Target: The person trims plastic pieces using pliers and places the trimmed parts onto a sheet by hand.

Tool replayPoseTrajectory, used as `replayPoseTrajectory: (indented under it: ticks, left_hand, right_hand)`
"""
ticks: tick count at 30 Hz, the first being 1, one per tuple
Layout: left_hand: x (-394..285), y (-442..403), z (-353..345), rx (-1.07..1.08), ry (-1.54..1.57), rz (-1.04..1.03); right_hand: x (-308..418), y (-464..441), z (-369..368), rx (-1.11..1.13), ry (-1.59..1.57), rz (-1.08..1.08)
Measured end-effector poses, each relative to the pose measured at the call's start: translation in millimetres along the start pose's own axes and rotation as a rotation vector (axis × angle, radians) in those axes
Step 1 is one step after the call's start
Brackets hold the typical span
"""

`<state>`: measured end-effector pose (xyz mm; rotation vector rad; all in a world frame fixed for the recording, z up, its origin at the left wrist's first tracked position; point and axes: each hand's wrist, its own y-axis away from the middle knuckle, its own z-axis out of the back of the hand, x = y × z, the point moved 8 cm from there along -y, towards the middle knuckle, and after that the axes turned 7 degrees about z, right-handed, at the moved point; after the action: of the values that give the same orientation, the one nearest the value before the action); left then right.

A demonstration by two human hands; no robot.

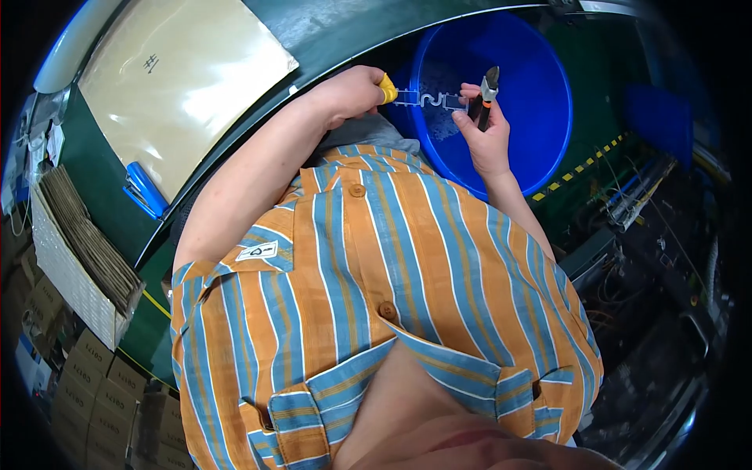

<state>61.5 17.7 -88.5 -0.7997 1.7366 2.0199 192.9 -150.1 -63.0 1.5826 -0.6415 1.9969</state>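
Two clear plastic pieces joined by an S-shaped strip form a moulded plastic part [431, 99], held between my hands over the rim of a blue bucket [540, 94]. My left hand [356, 94], with yellow covers on its fingertips, is closed on the part's left end. At the other end, my right hand [487, 141] pinches the part between thumb and fingers. That same hand carries side cutters [487, 90], jaws pointing up and away from the part, with black and orange handles in the palm. Small clear scraps [442, 117] lie inside the bucket.
On the green table [329, 31] at left lie a cream sheet [188, 78] and a blue stapler-like object [145, 190]. Stacked cardboard [86, 235] and cartons [98, 399] stand lower left. Yellow-black tape [581, 167] marks the floor at right, near dark equipment with cables [627, 204].
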Motion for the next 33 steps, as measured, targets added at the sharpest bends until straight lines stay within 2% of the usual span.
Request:
replayPoseTrajectory:
  ticks: [20,26,29,30,32,33]
  left_hand:
    - [1,-5,2,-0.002,-0.005,0.008]
    - [-15,6,10,0.068,0.325,-0.213]
    - [-46,38,24,-0.055,0.285,-0.423]
    - [-51,40,29,-0.065,0.278,-0.432]
    - [-57,50,55,-0.235,0.388,-0.496]
    - [-56,53,66,-0.277,0.462,-0.441]
  right_hand:
    - [5,0,2,-0.002,0.042,-0.022]
    - [33,-28,12,-0.012,0.020,0.134]
    - [65,-49,11,-0.015,0.039,0.251]
    - [73,-54,10,-0.055,0.055,0.249]
    - [85,-64,3,-0.131,0.077,0.249]
    - [88,-69,-5,-0.109,0.055,0.290]
